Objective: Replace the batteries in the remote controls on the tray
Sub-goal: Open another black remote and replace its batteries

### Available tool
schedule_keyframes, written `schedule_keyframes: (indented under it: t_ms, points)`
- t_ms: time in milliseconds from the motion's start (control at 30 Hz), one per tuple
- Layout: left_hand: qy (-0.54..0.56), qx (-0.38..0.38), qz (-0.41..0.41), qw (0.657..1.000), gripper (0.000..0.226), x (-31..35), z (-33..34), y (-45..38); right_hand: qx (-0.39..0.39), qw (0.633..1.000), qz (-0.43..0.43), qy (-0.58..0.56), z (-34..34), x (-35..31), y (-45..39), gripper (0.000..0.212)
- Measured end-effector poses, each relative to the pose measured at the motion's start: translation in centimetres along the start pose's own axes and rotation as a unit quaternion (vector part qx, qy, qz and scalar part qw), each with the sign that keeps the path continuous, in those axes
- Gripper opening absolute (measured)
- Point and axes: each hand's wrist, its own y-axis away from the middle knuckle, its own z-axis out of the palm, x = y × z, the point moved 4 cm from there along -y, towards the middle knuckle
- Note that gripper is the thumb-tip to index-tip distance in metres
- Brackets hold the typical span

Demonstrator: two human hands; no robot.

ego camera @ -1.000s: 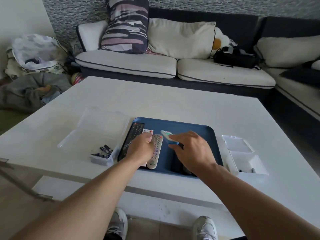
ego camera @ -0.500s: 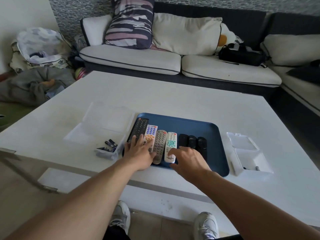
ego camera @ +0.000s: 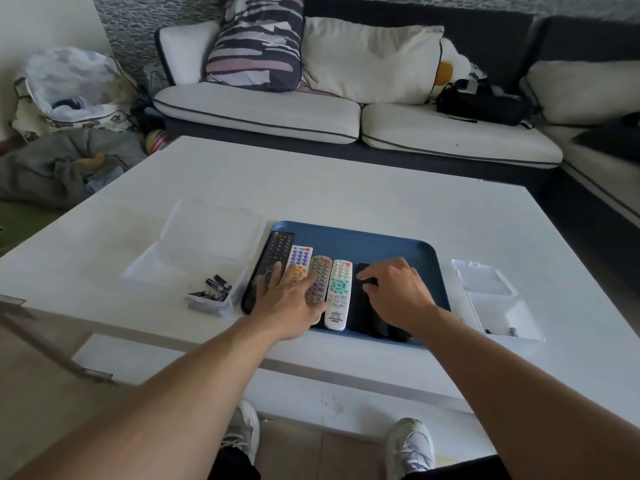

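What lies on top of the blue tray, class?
On the blue tray lie a black remote, three light remotes and small black remotes. Both hands cover parts of them, so the black ones' count is unclear.

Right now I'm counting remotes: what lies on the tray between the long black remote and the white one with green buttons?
Head view: two remotes, a white one and a grey one, partly under the left hand.

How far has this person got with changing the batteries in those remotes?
Done: unclear. Four button-faced remotes, including the white remote with green keys, lie face up in a row on the blue plastic tray. In hand: the left hand rests flat on them; the right hand touches a black remote. Left: loose batteries wait in the clear plastic box, so swapping likely remains.
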Motion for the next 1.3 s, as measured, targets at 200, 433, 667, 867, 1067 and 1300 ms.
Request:
schedule_keyframes:
  t_ms: [200, 433, 667, 867, 1067, 1300]
  points:
    - [-0.002, -0.027, 0.088, 0.996, 0.08, 3.1, 1.0, 0.0, -0.113, 0.989, 0.042, 0.082, 1.8, 2.8, -2.8, 0.042]
    - [-0.013, -0.089, 0.094, 0.991, 0.075, 4.5, 1.7, -0.2, -0.164, 0.975, 0.046, 0.144, 3.1, 3.8, -4.3, 0.046]
    - [-0.02, -0.114, 0.087, 0.989, 0.074, 4.5, 2.0, 0.2, -0.174, 0.979, 0.065, 0.085, 3.0, 4.1, -4.7, 0.048]
    - [-0.02, -0.11, 0.084, 0.99, 0.074, 4.4, 2.1, 0.4, -0.117, 0.99, 0.079, 0.031, 2.1, 3.7, -4.6, 0.041]
    - [-0.009, -0.104, 0.078, 0.992, 0.077, 4.2, 2.0, 0.3, -0.048, 0.978, 0.146, -0.143, 0.1, 3.4, -3.8, 0.033]
    - [0.124, -0.024, 0.068, 0.99, 0.087, 5.6, 0.4, 0.9, 0.046, 0.94, 0.17, -0.292, -3.3, 1.8, -2.2, 0.019]
